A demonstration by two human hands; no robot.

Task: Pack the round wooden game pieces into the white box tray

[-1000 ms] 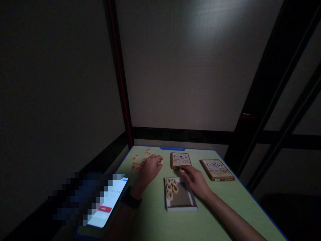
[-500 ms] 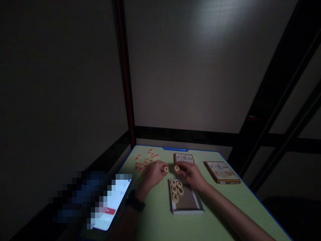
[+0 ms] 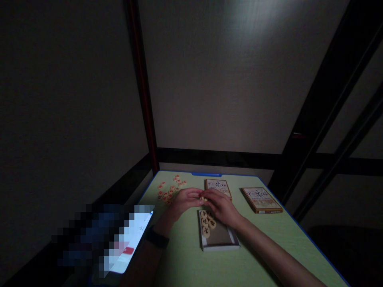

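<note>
My left hand (image 3: 184, 201) and my right hand (image 3: 220, 205) meet just beyond the box tray, fingertips touching. Pinched between them are round wooden Chinese chess pieces (image 3: 204, 199), mostly covered by the fingers. How the pieces are split between the two hands is hard to see. Below my right hand lies an open shallow box tray (image 3: 223, 234) with several black-marked Chinese chess pieces (image 3: 205, 222) along its left side. Several more pieces, mostly red-marked (image 3: 170, 191), are scattered on the table left of my left hand.
Behind my hands lies a printed flat box (image 3: 218, 185), and a second printed box (image 3: 261, 199) sits to the right. A lit phone (image 3: 134, 239), partly blurred out, is at the left edge of the green table (image 3: 185, 255). Walls stand behind and left.
My hands were apart, each pinching one Chinese chess piece; now they have come together around the pieces. The whole view has shifted slightly.
</note>
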